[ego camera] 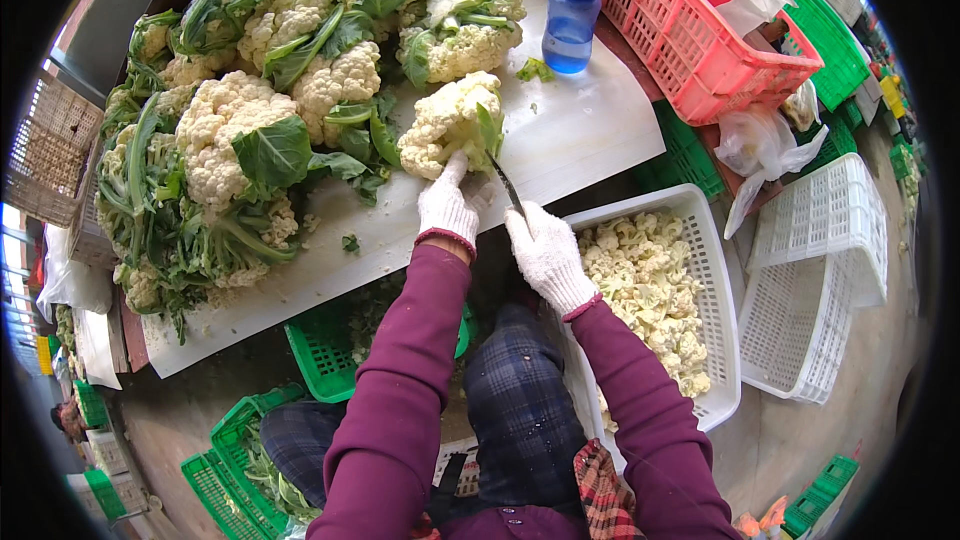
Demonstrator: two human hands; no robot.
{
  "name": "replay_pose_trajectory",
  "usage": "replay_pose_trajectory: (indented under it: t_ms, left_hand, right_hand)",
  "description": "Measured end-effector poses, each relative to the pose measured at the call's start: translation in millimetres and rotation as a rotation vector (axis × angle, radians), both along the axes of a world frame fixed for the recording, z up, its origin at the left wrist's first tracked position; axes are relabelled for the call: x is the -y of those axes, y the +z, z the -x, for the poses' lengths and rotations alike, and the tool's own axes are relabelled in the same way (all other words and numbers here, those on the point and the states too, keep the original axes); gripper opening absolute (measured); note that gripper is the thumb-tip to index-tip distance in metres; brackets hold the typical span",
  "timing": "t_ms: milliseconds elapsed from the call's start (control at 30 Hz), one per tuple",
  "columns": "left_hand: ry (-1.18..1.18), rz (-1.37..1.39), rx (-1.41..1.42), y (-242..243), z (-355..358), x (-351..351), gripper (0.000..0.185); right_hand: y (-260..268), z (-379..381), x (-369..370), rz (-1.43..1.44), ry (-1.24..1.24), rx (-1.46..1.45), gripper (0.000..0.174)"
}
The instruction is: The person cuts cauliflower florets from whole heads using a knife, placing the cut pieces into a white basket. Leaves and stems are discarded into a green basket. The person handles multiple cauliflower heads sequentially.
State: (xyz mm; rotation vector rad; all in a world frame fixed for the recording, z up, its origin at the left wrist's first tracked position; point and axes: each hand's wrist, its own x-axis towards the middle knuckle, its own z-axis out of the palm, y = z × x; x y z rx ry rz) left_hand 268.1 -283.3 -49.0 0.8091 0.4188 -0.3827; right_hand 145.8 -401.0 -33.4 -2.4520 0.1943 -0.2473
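My left hand (451,204), in a white knit glove, grips a cauliflower head (444,124) from below, over the near edge of the white table top (592,109). A green leaf (490,130) still sits on its right side. In my gloved right hand (546,246) is a knife (507,181), its dark blade angled up and left with the tip at the base of that leaf. Left of my hands, a large pile of leafy cauliflowers (236,136) covers the table. Cut florets (651,281) fill much of the white plastic basket (718,292) beside my right forearm.
A blue water bottle (571,19) stands behind the cauliflower. Beyond it is a red plastic crate (694,52) with bags in it. White baskets (806,315) are stacked at the right. Green crates (322,364) stand below the table and at the lower left, some holding leaf trimmings (281,457).
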Motion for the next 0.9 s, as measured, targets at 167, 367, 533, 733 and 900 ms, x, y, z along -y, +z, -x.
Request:
replay_pose_trajectory:
  t_ms: [167, 367, 533, 733, 900]
  left_hand:
    - [-0.059, 0.007, 0.113, -15, 9, -16, 0.033]
    - [-0.184, -0.008, -0.032, -3, 41, -41, 0.03]
    - [-0.482, -0.137, 0.152, 64, 91, -11, 0.046]
    - [-0.344, -0.962, 0.604, 81, 84, -22, 0.084]
    - [-0.181, -1.309, 0.519, 47, 23, -64, 0.084]
  right_hand:
    - [-3, 31, 4, -0.347, -0.114, -0.098, 0.026]
    - [-27, 77, 6, -0.619, -0.18, -0.055, 0.029]
    - [-24, 93, -1, -0.738, -0.302, -0.338, 0.03]
    - [-15, 70, -8, -0.364, -0.014, -0.091, 0.015]
    - [3, 6, -29, -0.139, 0.006, 0.022, 0.026]
